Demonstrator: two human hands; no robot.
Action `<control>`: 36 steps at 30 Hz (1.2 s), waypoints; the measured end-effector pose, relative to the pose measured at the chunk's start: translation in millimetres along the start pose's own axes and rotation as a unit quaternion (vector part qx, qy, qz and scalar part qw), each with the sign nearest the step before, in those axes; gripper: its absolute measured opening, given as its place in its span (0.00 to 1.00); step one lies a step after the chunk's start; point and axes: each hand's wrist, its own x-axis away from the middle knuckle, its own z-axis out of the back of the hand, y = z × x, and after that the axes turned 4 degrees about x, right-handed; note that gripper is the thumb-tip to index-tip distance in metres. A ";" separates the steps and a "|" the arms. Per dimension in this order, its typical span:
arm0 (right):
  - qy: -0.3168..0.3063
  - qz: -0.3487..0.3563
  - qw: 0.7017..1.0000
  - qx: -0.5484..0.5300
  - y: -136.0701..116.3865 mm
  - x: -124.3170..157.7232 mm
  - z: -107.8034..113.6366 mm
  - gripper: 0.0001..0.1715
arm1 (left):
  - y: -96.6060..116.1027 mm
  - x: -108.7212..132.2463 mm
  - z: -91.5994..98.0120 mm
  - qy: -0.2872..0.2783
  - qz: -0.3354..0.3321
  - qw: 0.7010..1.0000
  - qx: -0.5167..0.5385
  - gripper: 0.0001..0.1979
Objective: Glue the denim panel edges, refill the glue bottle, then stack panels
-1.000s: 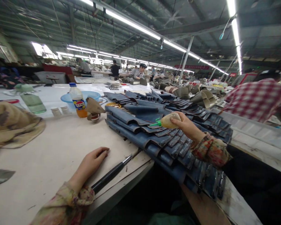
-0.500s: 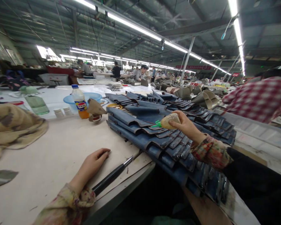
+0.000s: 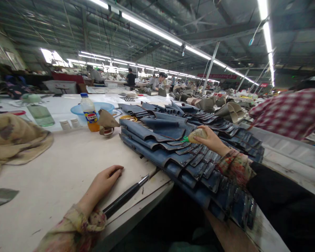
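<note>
My right hand (image 3: 212, 139) is wrapped round a yellowish squeeze bottle (image 3: 197, 135) with a green nozzle. The bottle is tilted, its nozzle pointing down and left at the upper flaps of the stacked blue leather-like pieces (image 3: 157, 154). These pieces overlap in rows, and many edges on the right carry a shiny wet coat. Flat on the pale table lies my left hand (image 3: 107, 178), fingers stretched out and holding nothing. Just right of it rests a black-handled tool (image 3: 127, 196) with a metal end, close to the table edge.
A drink bottle (image 3: 89, 113) stands by a blue basin (image 3: 103, 107), with a brown scrap (image 3: 107, 119) beside it. Farther left are a green-tinted bottle (image 3: 39, 113) and a tan cloth (image 3: 15, 140). Someone in a checked shirt (image 3: 291, 112) is at the right, near a pale trough (image 3: 291, 150).
My right hand has shifted a little to the right with the squeeze bottle, and the nozzle now sits farther right over the flaps. My left hand stays where it was.
</note>
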 end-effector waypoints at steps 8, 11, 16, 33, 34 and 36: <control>-0.010 0.005 1.000 -0.014 -8.1 3.2 -1.8 0.33 | -3.6 -0.3 -1.7 0.002 -0.004 1.000 0.005 0.23; -0.009 0.012 1.000 -0.001 -2.5 0.9 -3.0 0.32 | -3.1 -0.1 -1.3 -0.003 -0.002 1.000 0.013 0.23; 0.023 0.044 0.997 0.057 15.1 -12.3 5.2 0.31 | -2.8 -0.1 -1.1 -0.011 0.000 1.000 0.019 0.24; -0.022 0.114 0.987 0.108 23.7 -16.2 4.7 0.33 | -5.3 -1.0 -2.5 -0.009 0.004 1.000 0.023 0.22; -0.027 0.118 0.987 0.107 24.1 -15.7 4.7 0.34 | -5.5 -1.2 -2.8 -0.011 0.005 1.000 0.025 0.23; -0.025 0.123 0.986 0.111 27.5 -17.1 5.2 0.34 | -5.0 -1.4 -2.9 -0.012 0.005 1.000 0.025 0.23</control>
